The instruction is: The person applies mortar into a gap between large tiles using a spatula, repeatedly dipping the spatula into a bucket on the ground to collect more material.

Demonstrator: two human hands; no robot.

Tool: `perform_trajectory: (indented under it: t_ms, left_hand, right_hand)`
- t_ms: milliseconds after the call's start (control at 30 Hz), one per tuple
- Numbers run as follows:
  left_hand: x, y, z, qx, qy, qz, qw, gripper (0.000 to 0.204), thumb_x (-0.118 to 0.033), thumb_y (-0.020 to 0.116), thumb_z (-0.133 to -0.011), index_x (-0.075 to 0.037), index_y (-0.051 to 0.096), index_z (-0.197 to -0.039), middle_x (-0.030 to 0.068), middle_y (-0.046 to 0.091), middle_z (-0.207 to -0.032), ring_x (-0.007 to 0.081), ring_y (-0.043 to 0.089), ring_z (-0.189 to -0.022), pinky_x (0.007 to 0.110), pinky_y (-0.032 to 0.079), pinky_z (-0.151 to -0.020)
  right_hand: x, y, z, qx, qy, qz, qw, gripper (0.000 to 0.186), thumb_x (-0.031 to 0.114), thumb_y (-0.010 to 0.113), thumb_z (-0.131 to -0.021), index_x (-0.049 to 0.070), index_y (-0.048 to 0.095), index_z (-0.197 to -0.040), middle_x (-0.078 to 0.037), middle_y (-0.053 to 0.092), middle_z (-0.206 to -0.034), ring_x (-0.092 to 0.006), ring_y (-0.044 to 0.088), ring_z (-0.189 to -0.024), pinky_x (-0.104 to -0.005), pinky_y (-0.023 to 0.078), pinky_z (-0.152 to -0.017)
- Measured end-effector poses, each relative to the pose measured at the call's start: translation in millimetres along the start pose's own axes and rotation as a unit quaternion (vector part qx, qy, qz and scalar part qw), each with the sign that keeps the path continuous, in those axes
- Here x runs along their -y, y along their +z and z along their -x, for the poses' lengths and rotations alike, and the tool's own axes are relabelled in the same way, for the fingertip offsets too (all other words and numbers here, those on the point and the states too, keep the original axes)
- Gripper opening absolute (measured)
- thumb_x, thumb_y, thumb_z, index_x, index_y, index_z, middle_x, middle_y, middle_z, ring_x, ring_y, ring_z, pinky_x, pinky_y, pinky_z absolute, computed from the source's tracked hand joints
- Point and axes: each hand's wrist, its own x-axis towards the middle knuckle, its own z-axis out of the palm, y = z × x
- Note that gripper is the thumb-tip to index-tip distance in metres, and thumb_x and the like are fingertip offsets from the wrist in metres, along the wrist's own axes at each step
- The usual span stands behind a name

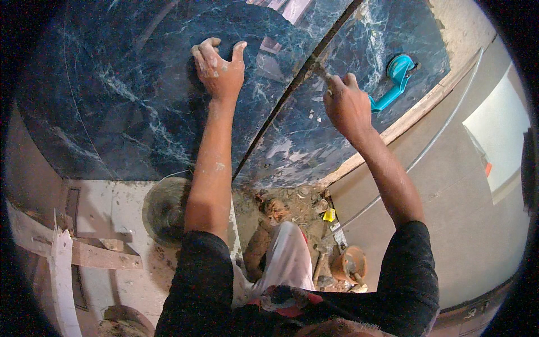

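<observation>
My left hand, dusted with pale powder, rests with fingers spread on a dark blue, white-veined marble slab. My right hand is closed around a narrow-bladed hand tool, whose exact kind I cannot make out. Its tip meets the long dark gap that runs diagonally between the left slab and a second marble slab. A turquoise suction-cup lifter sits on this right slab, just beyond my right hand. Pale crumbs and smears lie near the gap.
Below the slabs, a round dark basin stands at the left, near a rough wooden frame. An orange bucket, a yellow scrap and rubble lie by my knee. A grey cable crosses the pale surface at the right.
</observation>
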Motion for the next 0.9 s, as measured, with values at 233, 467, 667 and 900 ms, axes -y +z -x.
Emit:
perform_trajectory:
  t_ms: [233,467,667,900]
  left_hand:
    - [-4.3,1.2,1.5,0.016,-0.013,0.006,1.0,0.052,-0.035,0.087,-0.072,-0.002,0.057,-0.1,0.0128,0.056,-0.097,0.0297,0.054,-0.088,0.043,0.048,-0.078]
    - [1.7,-1.3,-0.2,0.022,-0.015,0.01,1.0,0.053,-0.036,0.085,-0.074,-0.003,0.055,-0.103,0.0145,0.054,-0.1,0.0327,0.056,-0.09,0.044,0.048,-0.078]
    - [1.5,-1.4,0.2,0.026,0.003,-0.005,1.0,0.053,-0.036,0.084,-0.075,-0.003,0.055,-0.105,0.0155,0.053,-0.102,0.0347,0.057,-0.092,0.045,0.049,-0.079]
    - [0.3,-0.3,0.8,0.019,-0.005,0.001,1.0,0.055,-0.034,0.087,-0.072,0.0,0.056,-0.102,0.0137,0.057,-0.099,0.0298,0.054,-0.09,0.044,0.047,-0.079]
  right_hand:
    - [-1.5,16.8,7.2,0.057,-0.016,0.028,0.998,0.029,0.012,0.06,-0.085,0.008,0.061,-0.114,-0.022,0.058,-0.105,-0.0379,0.067,-0.067,-0.0472,0.057,-0.057]
    - [-1.2,1.6,-11.2,0.046,-0.012,0.049,0.998,0.027,0.011,0.06,-0.085,0.008,0.06,-0.112,-0.024,0.058,-0.106,-0.0381,0.067,-0.065,-0.0475,0.057,-0.057]
    - [-5.4,-6.4,-21.5,0.019,-0.005,0.055,0.998,0.027,0.011,0.061,-0.085,0.008,0.06,-0.112,-0.024,0.058,-0.104,-0.0393,0.067,-0.067,-0.0486,0.057,-0.058]
    - [-1.4,-8.9,-13.3,0.022,0.013,0.021,0.999,0.031,0.013,0.061,-0.085,0.009,0.06,-0.116,-0.024,0.059,-0.105,-0.0396,0.068,-0.069,-0.0493,0.057,-0.059]
